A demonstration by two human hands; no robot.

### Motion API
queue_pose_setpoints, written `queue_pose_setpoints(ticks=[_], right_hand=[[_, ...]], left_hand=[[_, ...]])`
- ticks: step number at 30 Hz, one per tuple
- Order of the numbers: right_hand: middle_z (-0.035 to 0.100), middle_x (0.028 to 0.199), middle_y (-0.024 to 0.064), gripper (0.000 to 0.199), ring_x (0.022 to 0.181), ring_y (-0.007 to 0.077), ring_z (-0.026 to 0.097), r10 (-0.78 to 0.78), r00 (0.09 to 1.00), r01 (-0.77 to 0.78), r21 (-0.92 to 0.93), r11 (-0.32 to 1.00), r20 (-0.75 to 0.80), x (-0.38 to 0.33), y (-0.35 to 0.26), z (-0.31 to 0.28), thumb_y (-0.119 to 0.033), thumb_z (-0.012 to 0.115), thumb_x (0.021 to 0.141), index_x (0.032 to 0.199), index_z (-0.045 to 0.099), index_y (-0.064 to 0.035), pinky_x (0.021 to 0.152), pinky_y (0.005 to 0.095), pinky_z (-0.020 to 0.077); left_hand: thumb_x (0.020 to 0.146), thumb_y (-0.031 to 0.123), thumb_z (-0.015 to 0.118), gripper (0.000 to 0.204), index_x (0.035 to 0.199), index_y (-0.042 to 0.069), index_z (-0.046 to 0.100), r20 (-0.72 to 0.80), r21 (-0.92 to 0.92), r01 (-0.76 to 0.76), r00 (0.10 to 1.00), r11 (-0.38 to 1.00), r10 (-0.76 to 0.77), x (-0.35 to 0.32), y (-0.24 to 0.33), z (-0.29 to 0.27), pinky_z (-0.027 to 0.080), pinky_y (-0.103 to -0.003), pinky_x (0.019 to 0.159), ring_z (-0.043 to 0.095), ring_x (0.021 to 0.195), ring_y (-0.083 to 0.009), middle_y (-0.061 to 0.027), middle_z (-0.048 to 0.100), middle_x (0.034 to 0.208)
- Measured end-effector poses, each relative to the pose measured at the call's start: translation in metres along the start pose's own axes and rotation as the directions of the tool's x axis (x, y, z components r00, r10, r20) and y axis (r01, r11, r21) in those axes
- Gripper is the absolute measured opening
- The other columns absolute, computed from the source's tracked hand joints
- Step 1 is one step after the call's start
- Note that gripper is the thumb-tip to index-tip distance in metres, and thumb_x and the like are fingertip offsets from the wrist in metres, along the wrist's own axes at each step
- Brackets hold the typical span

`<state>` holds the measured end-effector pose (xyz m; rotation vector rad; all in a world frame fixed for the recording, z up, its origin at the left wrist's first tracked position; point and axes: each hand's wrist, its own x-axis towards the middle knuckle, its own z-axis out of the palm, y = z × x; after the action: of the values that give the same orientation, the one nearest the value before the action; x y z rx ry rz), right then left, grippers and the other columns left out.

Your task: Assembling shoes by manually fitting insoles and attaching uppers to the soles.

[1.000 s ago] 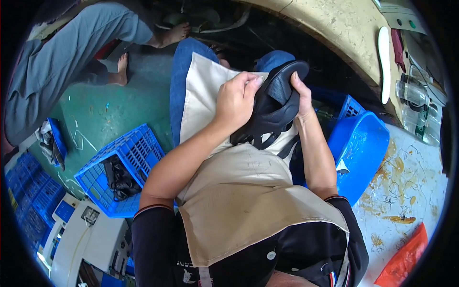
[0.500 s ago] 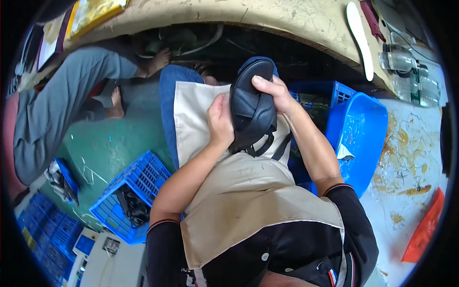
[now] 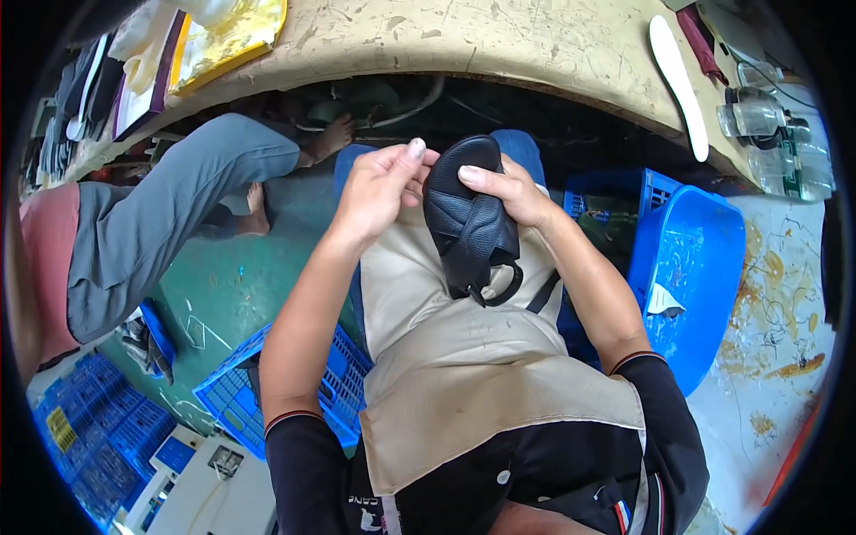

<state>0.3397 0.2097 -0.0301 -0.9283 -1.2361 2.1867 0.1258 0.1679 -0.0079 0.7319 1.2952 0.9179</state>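
Note:
A black sandal (image 3: 473, 218) with crossed straps and a heel strap is over my lap, toe pointing away from me. My right hand (image 3: 515, 192) is shut on its front right side, thumb pressed on the upper near the toe and fingers hidden underneath. At the toe's left edge, my left hand (image 3: 376, 189) is raised with its fingers curled and its thumb against the index finger. Its fingertips come close to the sole edge; whether they touch it or pinch something small cannot be made out. A beige apron (image 3: 473, 392) covers my lap.
Ahead stretches a worn workbench (image 3: 499, 45) with a white insole-shaped piece (image 3: 679, 89), clear bottles (image 3: 785, 156) and a yellow-edged tray (image 3: 192, 67). A blue tub (image 3: 691, 259) stands right; a blue crate (image 3: 218, 392) lies left. Another person's leg (image 3: 178, 187) reaches in from the left.
My left hand has come off the sandal's left side and moved up and left to the toe edge. The right hand keeps its hold. The whole view has shifted slightly.

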Motion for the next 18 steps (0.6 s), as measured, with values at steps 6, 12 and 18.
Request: queue_pose_setpoints(ticks=[6,12,18], right_hand=[[0.070,0.095,0.0087,0.034,0.078,0.0129,0.062,-0.023,0.999,0.022,-0.021,1.000,-0.033,0.005,-0.006,-0.002,-0.026,0.065,0.094,0.111,0.067,0.0035,0.071,0.0235,0.0520],[0.070,0.088,0.0065,0.034,0.072,0.0122,0.062,-0.008,1.000,0.009,0.042,0.999,-0.029,0.005,-0.002,0.012,-0.028,0.067,0.093,0.105,0.069,0.0032,0.067,0.0226,0.0510],[0.069,0.079,0.0054,0.034,0.068,0.0113,0.061,0.018,1.000,-0.017,-0.124,0.992,0.011,0.019,0.001,0.020,-0.032,0.069,0.091,0.094,0.071,0.0022,0.064,0.0226,0.0497]], left_hand=[[0.104,0.030,0.056,0.036,0.103,-0.002,0.072,-0.070,-0.005,-0.170,0.983,0.986,0.169,0.017,-0.008,0.015,0.047,-0.021,0.064,0.059,0.072,-0.0091,-0.0065,0.070,0.086],[0.103,0.028,0.057,0.034,0.103,-0.003,0.072,-0.096,-0.201,-0.132,0.989,0.971,0.115,0.029,-0.036,0.016,0.046,-0.020,0.065,0.058,0.072,-0.0078,-0.0046,0.070,0.086],[0.101,0.025,0.061,0.030,0.099,-0.002,0.072,-0.116,-0.026,-0.041,0.993,0.999,0.038,0.015,0.005,-0.006,0.047,-0.020,0.066,0.058,0.072,-0.0076,-0.0042,0.069,0.084]])
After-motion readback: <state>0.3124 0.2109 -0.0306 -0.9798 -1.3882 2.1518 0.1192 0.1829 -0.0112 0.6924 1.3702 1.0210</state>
